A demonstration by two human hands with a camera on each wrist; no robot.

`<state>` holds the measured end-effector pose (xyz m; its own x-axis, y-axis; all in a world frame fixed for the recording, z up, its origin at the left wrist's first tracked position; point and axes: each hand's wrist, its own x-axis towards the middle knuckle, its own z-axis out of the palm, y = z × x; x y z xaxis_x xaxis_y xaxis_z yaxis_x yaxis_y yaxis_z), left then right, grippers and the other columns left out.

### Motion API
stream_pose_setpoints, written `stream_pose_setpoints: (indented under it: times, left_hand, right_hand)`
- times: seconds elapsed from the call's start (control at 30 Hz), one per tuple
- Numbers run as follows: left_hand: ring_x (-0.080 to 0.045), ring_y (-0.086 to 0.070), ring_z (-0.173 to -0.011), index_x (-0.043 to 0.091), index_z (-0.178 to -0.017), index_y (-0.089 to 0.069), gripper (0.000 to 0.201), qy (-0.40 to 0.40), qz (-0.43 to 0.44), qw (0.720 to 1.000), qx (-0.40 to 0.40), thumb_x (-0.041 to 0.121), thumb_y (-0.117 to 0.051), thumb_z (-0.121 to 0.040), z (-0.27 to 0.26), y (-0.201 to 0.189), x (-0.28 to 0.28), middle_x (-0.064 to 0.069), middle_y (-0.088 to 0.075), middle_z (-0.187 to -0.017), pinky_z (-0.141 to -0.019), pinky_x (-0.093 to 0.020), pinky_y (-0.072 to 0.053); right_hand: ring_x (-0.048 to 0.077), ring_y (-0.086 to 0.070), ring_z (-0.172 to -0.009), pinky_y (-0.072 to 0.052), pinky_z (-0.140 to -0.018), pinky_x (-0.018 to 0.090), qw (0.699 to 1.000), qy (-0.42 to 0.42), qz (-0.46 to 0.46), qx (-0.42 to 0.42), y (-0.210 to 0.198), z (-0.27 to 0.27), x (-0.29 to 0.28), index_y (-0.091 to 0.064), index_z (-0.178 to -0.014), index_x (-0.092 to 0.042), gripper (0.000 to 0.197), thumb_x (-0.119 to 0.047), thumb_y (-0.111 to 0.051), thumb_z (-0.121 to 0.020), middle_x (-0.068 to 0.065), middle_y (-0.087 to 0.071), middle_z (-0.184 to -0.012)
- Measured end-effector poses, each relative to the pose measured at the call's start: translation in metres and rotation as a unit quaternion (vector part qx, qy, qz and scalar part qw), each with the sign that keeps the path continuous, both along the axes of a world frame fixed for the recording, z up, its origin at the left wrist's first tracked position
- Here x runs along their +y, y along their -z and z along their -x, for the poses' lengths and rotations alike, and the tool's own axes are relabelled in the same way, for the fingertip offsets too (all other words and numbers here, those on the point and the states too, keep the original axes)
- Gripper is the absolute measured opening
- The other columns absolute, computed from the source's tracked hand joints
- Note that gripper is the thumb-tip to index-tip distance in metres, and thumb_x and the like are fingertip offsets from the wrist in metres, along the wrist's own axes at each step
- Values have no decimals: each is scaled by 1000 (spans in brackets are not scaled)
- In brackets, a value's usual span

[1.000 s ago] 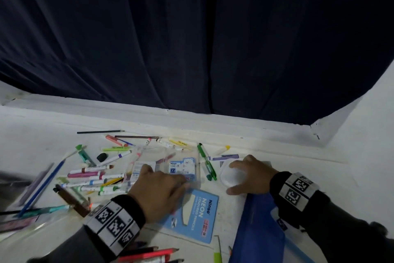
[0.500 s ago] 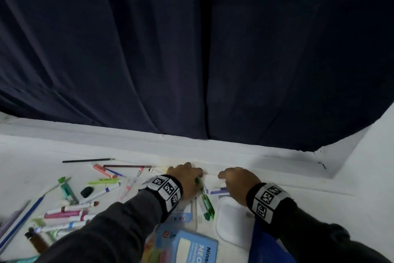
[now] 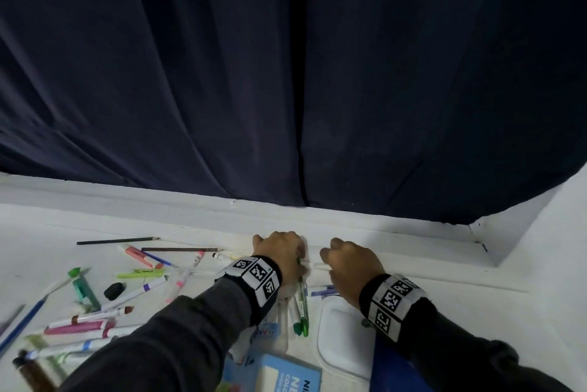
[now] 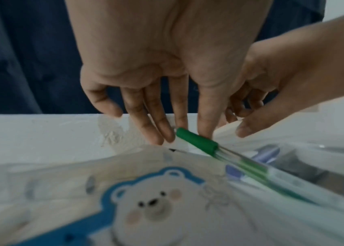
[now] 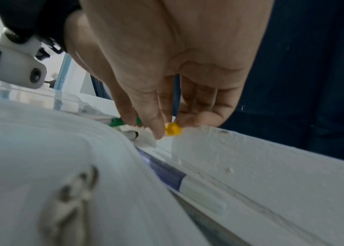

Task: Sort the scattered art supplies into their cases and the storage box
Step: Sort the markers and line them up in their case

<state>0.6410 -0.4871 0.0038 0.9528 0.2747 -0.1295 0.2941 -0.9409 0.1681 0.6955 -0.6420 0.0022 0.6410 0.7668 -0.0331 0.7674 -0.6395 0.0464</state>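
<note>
Both hands reach to the table's far edge, below the white ledge. My right hand (image 3: pixel 346 261) (image 5: pixel 167 128) pinches the yellow end of a white marker (image 5: pixel 173 130) (image 3: pixel 316 265) lying along the ledge. My left hand (image 3: pixel 279 248) (image 4: pixel 167 133) hangs beside it with straight fingers, their tips at the cap of a green pen (image 4: pixel 196 141) (image 3: pixel 301 306). A clear pouch with a bear print (image 4: pixel 156 199) lies under the left wrist. Under the right wrist is a white case (image 3: pixel 340 337) (image 5: pixel 40 149). A purple-capped marker (image 3: pixel 324 290) (image 5: pixel 162 169) lies between that case and the ledge.
Several markers and pens (image 3: pixel 95 325), a black pencil (image 3: pixel 117 241) and a black eraser (image 3: pixel 113 290) are scattered at the left. A blue neon pencil box (image 3: pixel 286 375) and a blue case (image 3: pixel 394 375) sit near me. A dark curtain (image 3: pixel 286 74) hangs behind the ledge (image 3: pixel 413 242).
Both hands left the pencil box and white case and moved forward to the far edge. The right hand took hold of the white marker. The head view tilted upward.
</note>
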Motion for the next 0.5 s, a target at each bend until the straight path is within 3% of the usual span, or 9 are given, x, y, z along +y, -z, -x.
stream_pose_setpoints:
  times: [0.13,0.27,0.37,0.5]
  left_hand:
    - [-24,-56,-115,22,-118,-62,37,2,-10,998,67,28,-66,-81,2,2,-7,-1,-57,-123,-102,-44,-39]
    - [-25,-54,-119,23,-125,-56,51,4,-20,994,110,40,-72,-79,5,6,-7,-2,-54,-126,-107,-48,-34]
    - [-22,-54,-118,29,-118,-55,55,-9,-15,992,123,44,-77,-70,7,8,-3,5,-58,-120,-106,-54,-26]
    - [-15,-53,-113,36,-108,-59,51,-21,24,995,93,44,-82,-63,8,9,-1,14,-57,-115,-100,-48,-25]
  right_hand:
    - [26,-55,-107,-38,-73,30,1000,25,-5,7,-11,12,-7,-60,-107,-14,18,-14,-53,-90,5,-56,-114]
    - [25,-57,-104,-41,-75,32,997,47,-49,39,-19,24,-20,-60,-102,-16,15,-18,-51,-91,2,-57,-110]
    - [22,-58,-100,-44,-77,32,991,69,-91,69,-20,33,-29,-62,-103,-18,17,-21,-50,-91,-1,-58,-106]
    - [15,-54,-85,-42,-72,26,976,93,-158,114,-20,39,-38,-65,-104,-25,18,-25,-54,-89,-6,-57,-101]
